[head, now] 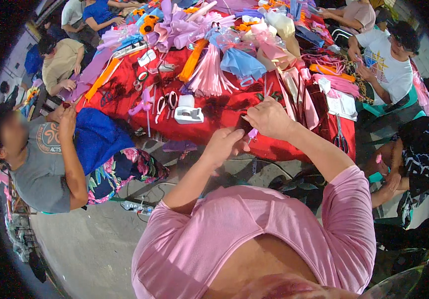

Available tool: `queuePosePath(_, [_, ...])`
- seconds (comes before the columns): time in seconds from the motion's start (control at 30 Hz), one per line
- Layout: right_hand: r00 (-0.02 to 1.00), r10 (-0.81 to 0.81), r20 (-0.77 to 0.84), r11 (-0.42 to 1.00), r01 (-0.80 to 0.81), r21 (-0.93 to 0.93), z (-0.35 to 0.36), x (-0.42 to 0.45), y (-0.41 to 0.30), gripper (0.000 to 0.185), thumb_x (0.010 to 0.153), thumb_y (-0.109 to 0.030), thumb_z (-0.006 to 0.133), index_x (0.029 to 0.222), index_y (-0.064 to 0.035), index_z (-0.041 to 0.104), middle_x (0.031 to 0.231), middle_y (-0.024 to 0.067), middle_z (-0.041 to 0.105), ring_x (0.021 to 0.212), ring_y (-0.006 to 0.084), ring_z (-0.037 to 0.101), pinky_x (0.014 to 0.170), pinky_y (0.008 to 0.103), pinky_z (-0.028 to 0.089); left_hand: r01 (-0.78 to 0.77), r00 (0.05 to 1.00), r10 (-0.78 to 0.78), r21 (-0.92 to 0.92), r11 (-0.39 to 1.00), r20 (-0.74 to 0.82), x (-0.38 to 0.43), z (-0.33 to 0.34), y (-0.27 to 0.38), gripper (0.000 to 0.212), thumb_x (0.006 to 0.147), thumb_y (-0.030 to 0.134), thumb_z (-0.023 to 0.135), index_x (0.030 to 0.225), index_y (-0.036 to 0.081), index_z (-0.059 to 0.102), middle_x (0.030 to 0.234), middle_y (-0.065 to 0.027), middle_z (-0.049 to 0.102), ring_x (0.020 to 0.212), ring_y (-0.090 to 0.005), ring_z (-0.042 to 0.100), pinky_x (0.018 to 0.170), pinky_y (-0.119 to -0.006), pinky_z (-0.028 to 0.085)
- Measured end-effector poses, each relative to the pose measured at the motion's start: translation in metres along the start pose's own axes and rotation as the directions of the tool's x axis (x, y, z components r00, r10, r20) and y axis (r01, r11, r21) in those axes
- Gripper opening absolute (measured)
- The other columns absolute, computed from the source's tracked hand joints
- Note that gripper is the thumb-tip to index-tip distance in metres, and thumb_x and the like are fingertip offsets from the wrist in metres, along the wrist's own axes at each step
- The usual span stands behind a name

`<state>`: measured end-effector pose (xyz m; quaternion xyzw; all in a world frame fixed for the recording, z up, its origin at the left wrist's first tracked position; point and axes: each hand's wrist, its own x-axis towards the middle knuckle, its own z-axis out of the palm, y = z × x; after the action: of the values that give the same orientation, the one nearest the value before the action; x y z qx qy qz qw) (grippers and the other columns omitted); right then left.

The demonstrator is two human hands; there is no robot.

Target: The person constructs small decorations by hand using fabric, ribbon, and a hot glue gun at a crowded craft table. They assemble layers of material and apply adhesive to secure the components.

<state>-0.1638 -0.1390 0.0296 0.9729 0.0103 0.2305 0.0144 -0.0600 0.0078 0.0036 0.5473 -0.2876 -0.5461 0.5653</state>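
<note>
My left hand (225,145), in front of the table's near edge, pinches a small dark piece (245,127) that is mostly hidden by the fingers. My right hand (268,116) is closed just above and to the right of it. Below the right hand pokes a pink tool with a thin metallic tip (252,135); it looks like the nozzle of a glue gun, its body covered by the hand. Left of the hands on the red cloth (222,108) are a white tape dispenser (189,115) and a pink glue gun (143,103) with its stick hanging over the edge.
Pink chenille stems (211,73), orange stems (193,59) and a blue wrapped bouquet (241,61) lie beyond. Black-handled scissors (340,139) rest at the right corner. People sit along both sides, one in a grey shirt (44,168) close by. A power strip (138,207) lies low left.
</note>
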Motion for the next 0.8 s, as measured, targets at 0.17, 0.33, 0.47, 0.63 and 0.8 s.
queuePosePath(0.17, [0.998,-0.058,-0.034,0.997,0.056,-0.058,-0.006,0.002,-0.002,0.026,0.077,-0.025,0.053,0.056,-0.0099,0.049,0.05,0.0059,0.052,0.05,0.0214,0.055,0.057,0.0354,0.037,0.001,1.0,-0.001,0.044,0.999,0.006,0.001,0.002,-0.003,0.022,0.086,0.023,0.045,0.085,0.003,0.052,0.062,-0.0074,0.059,0.049,-0.0077,0.049,0.044,-0.019,0.035])
queuePosePath(0.33, [0.998,0.01,0.064,0.999,-0.006,-0.052,-0.004,-0.002,0.0,0.028,0.08,-0.028,0.048,0.063,-0.0059,0.052,0.057,0.0098,0.055,0.056,0.025,0.056,0.058,0.0367,0.038,0.013,1.0,-0.014,0.083,0.996,0.01,0.005,0.001,-0.007,0.022,0.085,0.023,0.045,0.084,0.003,0.053,0.062,-0.0071,0.059,0.049,-0.0079,0.049,0.044,-0.019,0.036])
queuePosePath(0.47, [0.926,0.281,0.25,0.805,-0.37,0.463,-0.001,0.0,0.012,0.034,0.084,-0.032,0.043,0.071,-0.0016,0.052,0.066,0.0156,0.056,0.065,0.0321,0.055,0.062,0.04,0.04,0.025,0.998,-0.027,0.044,0.999,0.052,0.006,-0.004,-0.008,0.022,0.085,0.022,0.045,0.081,0.002,0.054,0.061,-0.0073,0.059,0.047,-0.0079,0.047,0.044,-0.019,0.036])
queuePosePath(0.63, [0.94,0.081,0.332,0.772,-0.27,0.576,-0.01,0.01,0.008,0.031,0.086,-0.027,0.044,0.072,0.0005,0.049,0.064,0.0181,0.049,0.064,0.0347,0.05,0.057,0.041,0.038,0.021,0.996,-0.022,0.012,1.0,0.089,0.001,-0.005,-0.006,0.022,0.085,0.021,0.046,0.081,0.001,0.055,0.061,-0.0074,0.058,0.045,-0.0074,0.046,0.042,-0.019,0.035])
queuePosePath(0.8, [0.972,0.058,0.229,0.907,-0.148,0.395,-0.004,0.006,0.005,0.029,0.083,-0.026,0.047,0.066,-0.0026,0.049,0.06,0.0163,0.051,0.059,0.0341,0.052,0.058,0.0428,0.04,0.039,0.996,-0.041,0.023,0.999,0.083,0.0,-0.006,-0.006,0.023,0.084,0.021,0.047,0.079,0.0,0.056,0.06,-0.0074,0.058,0.044,-0.0072,0.045,0.042,-0.019,0.035])
